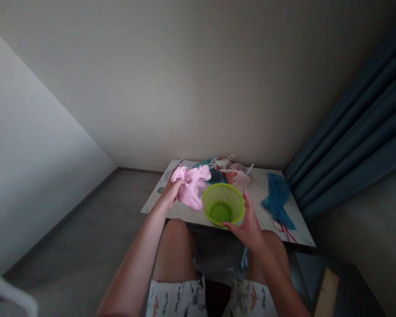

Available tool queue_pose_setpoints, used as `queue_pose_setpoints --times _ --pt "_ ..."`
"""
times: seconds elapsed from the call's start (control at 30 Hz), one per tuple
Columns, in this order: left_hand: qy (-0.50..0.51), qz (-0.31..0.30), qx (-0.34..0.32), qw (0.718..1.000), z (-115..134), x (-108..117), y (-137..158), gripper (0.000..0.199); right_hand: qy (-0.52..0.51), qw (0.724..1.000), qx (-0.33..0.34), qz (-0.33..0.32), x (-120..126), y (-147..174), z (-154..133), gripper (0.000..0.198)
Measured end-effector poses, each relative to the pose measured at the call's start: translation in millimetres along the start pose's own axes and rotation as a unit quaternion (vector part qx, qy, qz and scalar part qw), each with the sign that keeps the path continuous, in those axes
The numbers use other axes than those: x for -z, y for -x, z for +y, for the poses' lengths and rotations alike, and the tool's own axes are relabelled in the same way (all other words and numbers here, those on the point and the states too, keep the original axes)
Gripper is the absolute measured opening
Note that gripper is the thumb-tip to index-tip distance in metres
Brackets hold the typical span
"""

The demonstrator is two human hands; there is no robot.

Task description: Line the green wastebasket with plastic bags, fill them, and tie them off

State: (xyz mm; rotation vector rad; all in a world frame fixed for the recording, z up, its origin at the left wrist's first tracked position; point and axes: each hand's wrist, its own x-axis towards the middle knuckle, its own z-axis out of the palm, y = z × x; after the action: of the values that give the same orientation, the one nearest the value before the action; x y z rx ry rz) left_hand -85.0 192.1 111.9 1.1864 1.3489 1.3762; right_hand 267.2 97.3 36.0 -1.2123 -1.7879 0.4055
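Note:
My left hand (173, 190) is closed around a crumpled pink cloth (192, 185), raised over the left part of a low white table (155, 198). To the right of the cloth is a round lime-green plastic basket (221, 197) with slotted walls; nothing shows inside it. My right hand (249, 222) cups the basket's near right side, thumb along the front rim and fingers up the right edge. How firmly it grips is hard to see.
Tied plastic bags (238, 175) with white handles lie at the table's back edge. On the right are a blue plastic bag (277, 198) and a red cord (284, 231). A wall (185, 88) stands behind, a dark blue curtain (356, 127) at right.

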Motion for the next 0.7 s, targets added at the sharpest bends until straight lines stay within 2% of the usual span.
queue_pose_setpoints --times 0.03,0.1,0.2,0.3,0.4,0.47,0.57,0.63,0.7 --pt "0.035 -0.046 0.002 0.998 18 -10 10 0.083 -0.004 1.000 0.027 -0.012 -7 -16 -12 0.152" --pt "0.071 -0.130 0.024 0.989 47 -30 29 0.079 -0.022 0.997 0.072 -0.026 -17 -43 -34 0.162" --pt "0.109 -0.189 0.076 0.973 70 -53 48 0.065 -0.118 0.987 0.092 -0.065 -27 -63 -61 0.142" --pt "0.180 -0.163 0.099 0.965 66 -74 55 0.061 -0.282 0.957 0.018 -0.071 -40 -56 -79 0.107" --pt "0.219 -0.097 0.086 0.967 45 -96 59 0.057 -0.413 0.904 -0.111 0.027 -58 -39 -88 0.086" --pt "0.205 -0.050 0.043 0.977 29 -110 64 0.054 -0.463 0.862 -0.191 0.079 -68 -29 -93 0.080" --pt "0.122 0.000 -0.084 0.989 15 -126 81 0.049 -0.526 0.801 -0.259 0.119 -72 -19 -101 0.067" --pt "0.059 -0.019 -0.173 0.983 12 -131 94 0.044 -0.568 0.762 -0.280 0.139 -64 -15 -106 0.059" --pt "-0.008 -0.068 -0.247 0.967 12 -129 106 0.043 -0.612 0.721 -0.295 0.138 -50 -14 -108 0.058"
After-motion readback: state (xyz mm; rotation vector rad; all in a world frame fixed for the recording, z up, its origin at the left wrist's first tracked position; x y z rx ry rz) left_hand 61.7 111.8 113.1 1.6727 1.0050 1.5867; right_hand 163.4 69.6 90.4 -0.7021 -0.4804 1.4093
